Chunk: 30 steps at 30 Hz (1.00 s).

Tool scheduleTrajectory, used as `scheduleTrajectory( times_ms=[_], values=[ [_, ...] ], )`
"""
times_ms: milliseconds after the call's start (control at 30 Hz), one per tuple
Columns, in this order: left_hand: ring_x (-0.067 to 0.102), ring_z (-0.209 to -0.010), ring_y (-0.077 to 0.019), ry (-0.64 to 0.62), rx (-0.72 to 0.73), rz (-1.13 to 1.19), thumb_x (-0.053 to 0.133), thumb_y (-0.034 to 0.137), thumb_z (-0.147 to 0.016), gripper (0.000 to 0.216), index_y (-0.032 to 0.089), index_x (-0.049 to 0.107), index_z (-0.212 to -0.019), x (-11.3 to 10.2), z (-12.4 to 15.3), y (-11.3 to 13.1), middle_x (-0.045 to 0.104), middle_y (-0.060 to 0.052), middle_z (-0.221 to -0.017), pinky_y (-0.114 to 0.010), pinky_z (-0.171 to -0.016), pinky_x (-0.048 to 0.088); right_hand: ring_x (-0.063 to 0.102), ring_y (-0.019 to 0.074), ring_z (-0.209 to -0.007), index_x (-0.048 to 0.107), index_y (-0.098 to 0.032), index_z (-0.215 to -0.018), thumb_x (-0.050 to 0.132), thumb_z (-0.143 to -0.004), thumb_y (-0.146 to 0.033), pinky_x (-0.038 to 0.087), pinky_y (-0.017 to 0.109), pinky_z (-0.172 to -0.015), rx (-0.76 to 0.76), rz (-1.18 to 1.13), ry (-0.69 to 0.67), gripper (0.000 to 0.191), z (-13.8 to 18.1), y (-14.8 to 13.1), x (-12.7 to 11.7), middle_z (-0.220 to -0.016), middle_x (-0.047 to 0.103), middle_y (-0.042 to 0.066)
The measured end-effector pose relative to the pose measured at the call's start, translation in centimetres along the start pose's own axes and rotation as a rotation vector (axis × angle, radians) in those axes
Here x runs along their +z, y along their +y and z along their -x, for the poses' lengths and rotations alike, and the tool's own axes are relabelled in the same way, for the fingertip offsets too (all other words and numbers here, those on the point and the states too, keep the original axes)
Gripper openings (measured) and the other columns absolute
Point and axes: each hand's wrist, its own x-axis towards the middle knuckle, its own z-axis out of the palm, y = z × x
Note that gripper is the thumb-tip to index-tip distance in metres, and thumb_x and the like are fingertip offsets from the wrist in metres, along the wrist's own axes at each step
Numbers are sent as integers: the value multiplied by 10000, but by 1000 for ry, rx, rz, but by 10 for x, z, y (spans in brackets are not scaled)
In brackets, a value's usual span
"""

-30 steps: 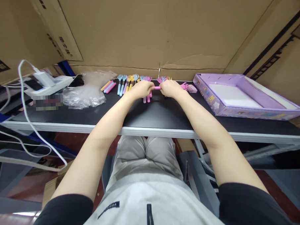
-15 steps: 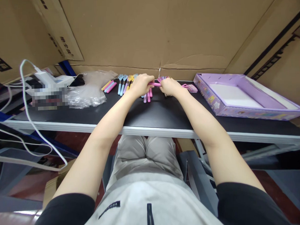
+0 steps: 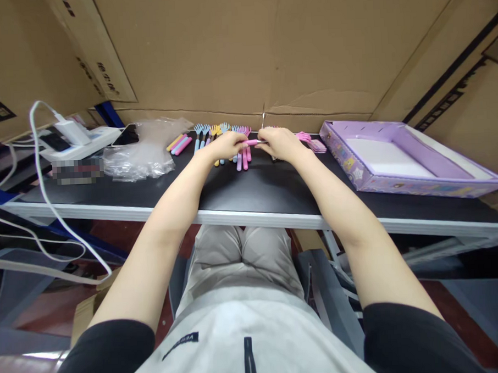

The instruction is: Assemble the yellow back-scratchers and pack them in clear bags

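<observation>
My left hand (image 3: pixel 227 145) and my right hand (image 3: pixel 280 143) meet above the middle of the black table, each closed on an end of a slim pink handle (image 3: pixel 253 143). It lies level between the fingertips; a thin dark piece shows at its right end, partly hidden by my right fingers. Behind and beside my left hand, several fork-headed sticks (image 3: pixel 199 138) in blue, yellow, purple and pink lie in a row. Further left are loose yellow, blue and pink handles (image 3: pixel 180 144). Pink fork-like pieces (image 3: pixel 303 136) lie past my right hand, whose palm hides what is under it.
An open purple tray-like box (image 3: pixel 370 185) stands at the right. Crumpled clear plastic bags (image 3: pixel 142 158) lie on the left, next to a white power strip (image 3: pixel 94 142) with a charger and a hanging white cable (image 3: pixel 46 190). Cardboard walls (image 3: pixel 235 55) enclose the back and sides.
My left hand has shifted slightly left and down, uncovering more of the fork-headed sticks. My right hand has turned a little, and the pink handle stays between both hands.
</observation>
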Motion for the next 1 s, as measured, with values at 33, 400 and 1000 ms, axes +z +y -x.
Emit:
scheduleTrajectory(
  times_ms=[33, 400, 1000],
  values=[
    [628, -688, -191, 28, -3, -11, 707, 524, -1013, 433, 236, 621, -702, -3, -1, -2, 665, -7, -624, -294, -717, 490, 736, 343, -1198, 766, -122, -1414, 498, -1156, -251, 468, 372, -931, -35, -14, 19, 393, -1, 1, 1, -1321, 807, 231],
    [730, -843, -288, 234, 24, -208, 720, 333, -915, 198, 235, 797, -761, -3, -2, 3, 739, -70, -712, -411, -888, 518, 758, 273, -1030, 889, -145, -1264, 528, -1179, -328, 455, 341, -914, 16, -110, 9, 414, -11, 14, -1, -1146, 875, 156],
    [750, -905, -296, 158, -12, -268, 710, 281, -930, 184, 204, 877, -931, -4, -5, -6, 816, -91, -827, -402, -862, 501, 759, 312, -1016, 894, -159, -1217, 566, -1173, -371, 480, 373, -892, 25, -220, 22, 393, -15, 27, 12, -1086, 869, 164]
  ],
)
